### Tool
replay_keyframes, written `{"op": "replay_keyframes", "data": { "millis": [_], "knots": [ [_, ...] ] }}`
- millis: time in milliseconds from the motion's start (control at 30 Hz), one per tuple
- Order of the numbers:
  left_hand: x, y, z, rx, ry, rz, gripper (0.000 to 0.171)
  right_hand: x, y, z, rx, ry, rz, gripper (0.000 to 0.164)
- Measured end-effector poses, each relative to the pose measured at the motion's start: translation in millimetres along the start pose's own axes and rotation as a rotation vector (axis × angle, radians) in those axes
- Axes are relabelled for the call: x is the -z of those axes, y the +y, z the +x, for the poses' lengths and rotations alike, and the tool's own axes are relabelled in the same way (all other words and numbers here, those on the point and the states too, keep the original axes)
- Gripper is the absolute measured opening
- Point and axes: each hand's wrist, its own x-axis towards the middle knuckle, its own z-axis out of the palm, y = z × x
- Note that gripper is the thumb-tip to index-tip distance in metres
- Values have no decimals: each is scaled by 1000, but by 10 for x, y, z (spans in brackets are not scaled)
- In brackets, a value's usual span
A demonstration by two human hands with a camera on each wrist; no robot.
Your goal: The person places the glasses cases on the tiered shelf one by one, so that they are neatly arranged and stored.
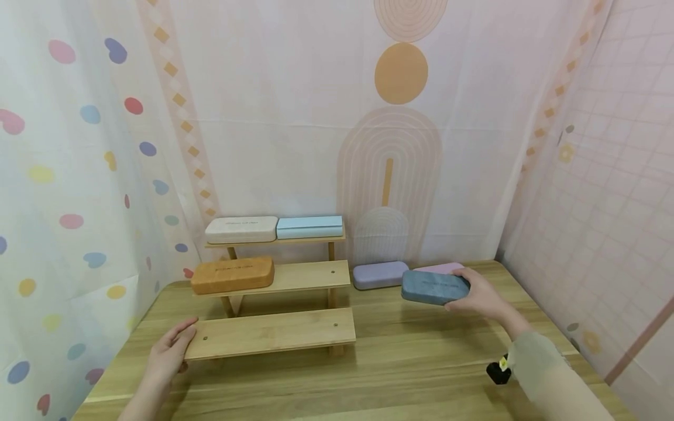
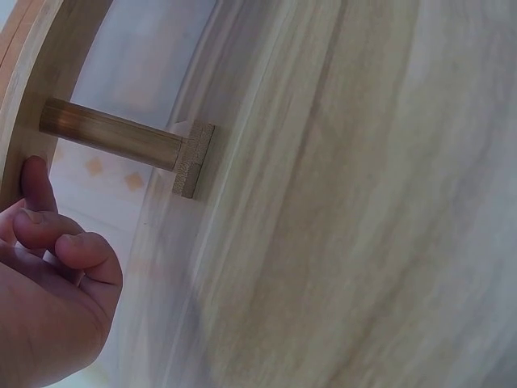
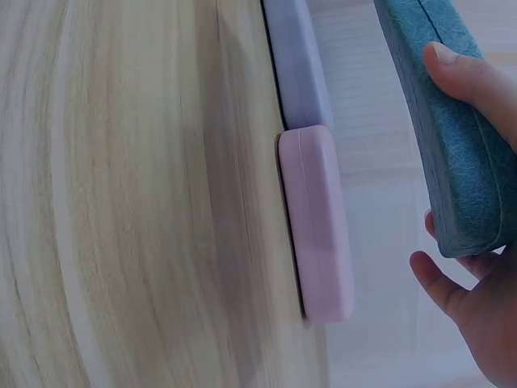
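Note:
My right hand (image 1: 481,295) grips a blue-grey glasses case (image 1: 434,287) by its right end, holding it up over the table. In the right wrist view that case (image 3: 452,137) is raised above a pink glasses case (image 3: 317,226) and a lavender one (image 3: 297,61) lying on the table. At the left, my left hand (image 1: 171,349) pinches the end of the lowest shelf (image 1: 268,334) of a three-tier wooden stand. Its fingers (image 2: 69,242) curl beneath the board in the left wrist view. An orange-brown glasses case (image 1: 233,275) lies on the middle shelf's left part.
A white glasses case (image 1: 241,230) and a light blue one (image 1: 309,227) sit side by side on the top shelf. A small black object (image 1: 498,372) is by the right forearm on the wooden table (image 1: 411,374). Patterned curtains (image 1: 274,158) hang behind and at both sides.

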Motion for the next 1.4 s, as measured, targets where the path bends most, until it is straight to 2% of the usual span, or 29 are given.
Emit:
{"op": "replay_keyframes", "data": {
  "millis": [267, 500, 767, 1000, 1233, 1400],
  "knots": [
    [11, -1, -12, 4, 17, 0, 36, -79, -59, 67, 1, 11, 6, 88],
    [9, 18, -7, 6, 6, 30, 56, -110, -148, 112, 18, 14, 31, 87],
    [14, 19, -13, -30, -18, 11, 47, -123, -246, 160, 20, 4, -4, 88],
    [13, 9, -4, -42, -15, 11, 45, -143, -287, 224, 77, 12, -12, 76],
    [17, 10, -16, -40, -23, 2, 28, -176, -321, 263, 72, 19, -16, 75],
    [18, 12, -26, -43, -23, 23, 38, -190, -399, 314, 73, 35, -52, 76]
  ]
}}
